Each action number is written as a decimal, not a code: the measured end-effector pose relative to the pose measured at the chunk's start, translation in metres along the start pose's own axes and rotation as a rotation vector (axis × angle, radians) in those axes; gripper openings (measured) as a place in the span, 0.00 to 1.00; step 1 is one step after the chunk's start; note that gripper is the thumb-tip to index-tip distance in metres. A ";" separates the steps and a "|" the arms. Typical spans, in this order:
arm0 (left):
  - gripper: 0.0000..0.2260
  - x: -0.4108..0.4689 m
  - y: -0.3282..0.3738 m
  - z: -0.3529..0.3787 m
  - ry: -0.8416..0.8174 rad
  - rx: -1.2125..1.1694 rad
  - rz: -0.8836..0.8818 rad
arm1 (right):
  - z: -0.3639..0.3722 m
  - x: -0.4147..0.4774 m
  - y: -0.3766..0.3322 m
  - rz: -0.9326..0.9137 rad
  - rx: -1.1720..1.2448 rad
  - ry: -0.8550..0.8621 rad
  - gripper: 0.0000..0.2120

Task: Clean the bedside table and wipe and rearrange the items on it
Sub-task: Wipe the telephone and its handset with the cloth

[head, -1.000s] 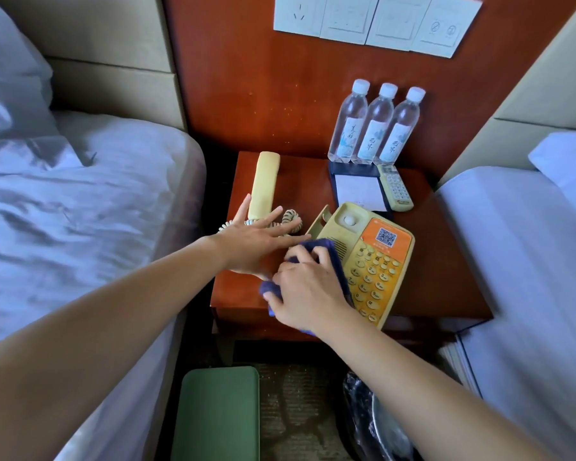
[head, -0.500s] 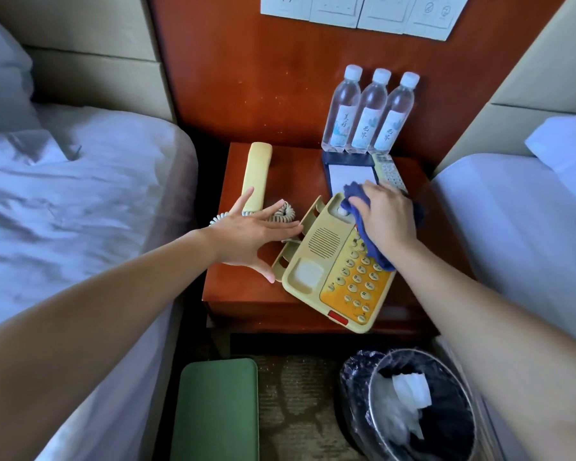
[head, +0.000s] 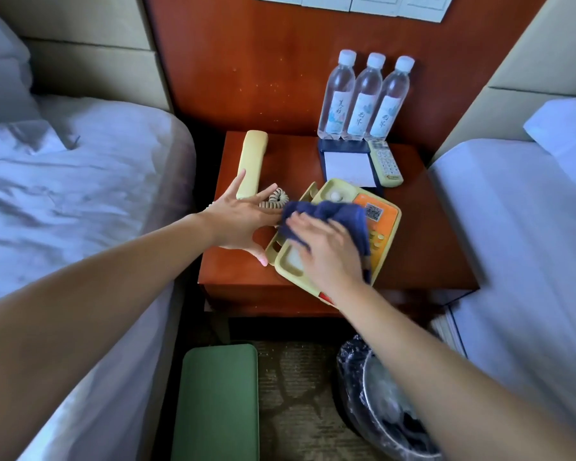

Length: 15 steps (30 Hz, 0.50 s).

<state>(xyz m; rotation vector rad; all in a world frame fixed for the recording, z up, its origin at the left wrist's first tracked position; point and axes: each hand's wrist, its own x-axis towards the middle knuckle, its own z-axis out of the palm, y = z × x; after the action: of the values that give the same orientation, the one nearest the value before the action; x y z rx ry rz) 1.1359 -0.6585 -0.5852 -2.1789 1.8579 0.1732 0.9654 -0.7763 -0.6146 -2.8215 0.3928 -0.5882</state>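
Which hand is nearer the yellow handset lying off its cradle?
Left. The left hand lies just below the handset's near end, its forefinger alongside it. The right hand presses the blue cloth onto the phone base, further to the right.

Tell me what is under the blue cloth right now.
The blue cloth lies on the yellow phone base, pressed down by the right hand. The base's middle is covered, so nothing there can be seen.

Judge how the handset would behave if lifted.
The handset looks like rigid moulded plastic, so probably stiff and light. Its coiled cord runs towards the phone base, so a long lift would likely stretch it and tug the base. Lying flat on the table, it seems unlikely to roll.
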 end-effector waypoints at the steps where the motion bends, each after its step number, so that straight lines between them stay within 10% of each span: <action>1: 0.43 0.000 0.002 -0.001 0.001 0.005 -0.017 | 0.002 -0.012 -0.013 -0.047 0.019 -0.040 0.17; 7: 0.40 -0.004 0.008 -0.003 -0.016 -0.011 -0.047 | -0.009 -0.041 -0.005 -0.247 0.030 -0.225 0.21; 15: 0.42 -0.003 0.008 0.001 -0.036 -0.083 -0.034 | -0.044 0.026 0.082 0.300 -0.219 -0.228 0.26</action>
<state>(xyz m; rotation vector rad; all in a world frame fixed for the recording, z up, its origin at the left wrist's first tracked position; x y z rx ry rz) 1.1276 -0.6569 -0.5867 -2.2457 1.8235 0.2853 0.9528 -0.8685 -0.5894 -2.9050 0.8602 -0.1681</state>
